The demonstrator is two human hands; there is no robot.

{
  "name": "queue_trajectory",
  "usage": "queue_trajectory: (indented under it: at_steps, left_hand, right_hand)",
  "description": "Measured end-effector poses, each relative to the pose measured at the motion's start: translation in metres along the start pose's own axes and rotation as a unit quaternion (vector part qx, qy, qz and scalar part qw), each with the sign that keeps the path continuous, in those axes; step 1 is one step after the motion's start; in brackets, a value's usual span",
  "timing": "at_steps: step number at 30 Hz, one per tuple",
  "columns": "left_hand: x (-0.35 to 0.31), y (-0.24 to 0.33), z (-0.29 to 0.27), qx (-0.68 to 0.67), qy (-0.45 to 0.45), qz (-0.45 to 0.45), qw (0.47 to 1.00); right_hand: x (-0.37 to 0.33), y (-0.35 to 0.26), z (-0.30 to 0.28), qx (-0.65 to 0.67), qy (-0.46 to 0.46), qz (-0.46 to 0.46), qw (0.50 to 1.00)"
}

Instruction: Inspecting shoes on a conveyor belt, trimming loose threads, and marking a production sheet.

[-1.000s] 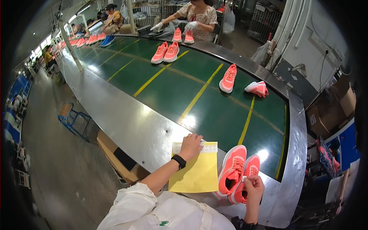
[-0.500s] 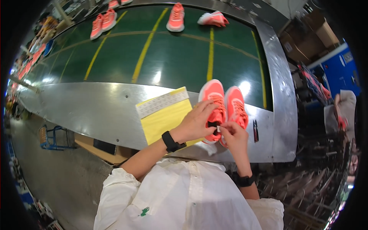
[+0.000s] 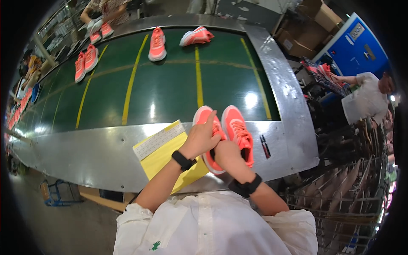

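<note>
Two coral sneakers with white soles stand side by side on the metal ledge in front of me, toes pointing away. My left hand (image 3: 199,139) grips the left sneaker (image 3: 203,115) over its laces, the index finger stretched toward the toe. My right hand (image 3: 228,154) reaches into that shoe's opening. Its fingers are hidden inside the shoe and behind my left hand. Untouched, the right sneaker (image 3: 236,127) rests close against its mate. Left of the shoes lies a yellow sheet (image 3: 155,163) with a white printed strip (image 3: 158,143), partly under my left forearm.
A dark, slim pen-like tool (image 3: 264,146) lies right of the shoes. Beyond the ledge, a green belt (image 3: 170,89) with yellow lines carries more coral sneakers (image 3: 157,44). A gloved co-worker (image 3: 102,17) handles shoes at the far left; another person (image 3: 365,97) is at right beside racks.
My right hand has gone from pinching a small white piece at the shoe's collar to reaching inside. My left hand has shifted over the laces. The view has turned, showing co-workers.
</note>
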State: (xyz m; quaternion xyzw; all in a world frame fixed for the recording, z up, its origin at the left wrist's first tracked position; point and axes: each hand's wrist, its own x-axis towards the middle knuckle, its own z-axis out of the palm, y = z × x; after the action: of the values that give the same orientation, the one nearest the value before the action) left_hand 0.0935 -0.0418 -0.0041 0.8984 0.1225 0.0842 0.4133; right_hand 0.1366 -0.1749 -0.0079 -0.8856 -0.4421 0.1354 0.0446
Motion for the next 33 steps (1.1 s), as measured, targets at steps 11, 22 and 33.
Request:
queue_trajectory:
  at_steps: [11,22,33]
  left_hand:
    - [-0.032,-0.034,-0.001,-0.199,-0.013,-0.064,0.978]
    - [-0.053,-0.032,0.037,-0.134,0.045,-0.165,0.976]
    - [-0.068,-0.047,0.035,-0.401,-0.002,-0.157,0.903]
  right_hand:
    - [0.001,0.001,0.020,0.107,0.015,0.013,0.994]
    - [0.009,0.011,0.020,0.118,0.018,0.011,0.993]
    - [0.009,0.008,0.019,0.100,0.007,0.042,0.994]
